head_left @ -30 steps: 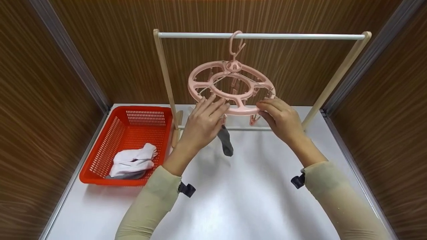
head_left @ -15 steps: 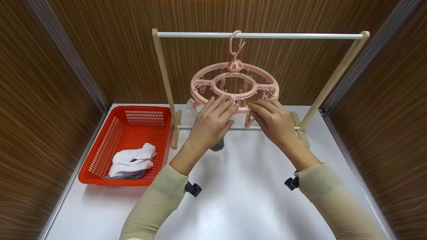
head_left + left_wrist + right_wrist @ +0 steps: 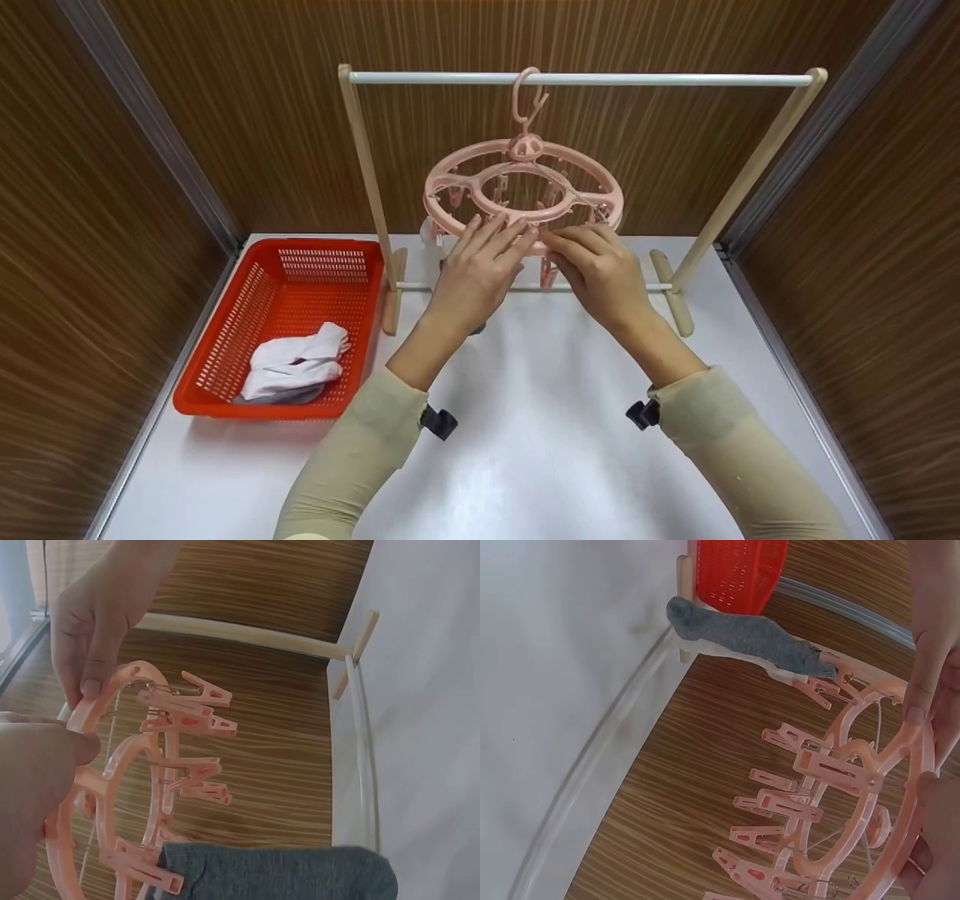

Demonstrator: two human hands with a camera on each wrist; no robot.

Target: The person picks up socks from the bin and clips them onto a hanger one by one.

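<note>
A round pink clip hanger (image 3: 526, 147) hangs by its hook from a white bar, with several pink clips (image 3: 204, 769) dangling beneath. My left hand (image 3: 476, 281) holds the near rim, fingers over the top and thumb lower. Just to its right, my right hand (image 3: 604, 277) pinches the same rim between thumb and fingers. A grey sock (image 3: 742, 637) is clipped on and hangs down, with a white sock (image 3: 784, 676) next to it. In the head view the left hand covers most of the grey sock.
The drying rack's white bar (image 3: 667, 79) spans two wooden legs (image 3: 746, 184) on the white table (image 3: 540, 442). At left stands a red basket (image 3: 225, 330) with white and grey socks (image 3: 292, 364) inside. Wood-grain panels (image 3: 262, 97) enclose the back and sides.
The hanger has turned, its near rim passing leftward. The grey sock has gone left behind my left hand. My right hand has moved left, closer to the left one.
</note>
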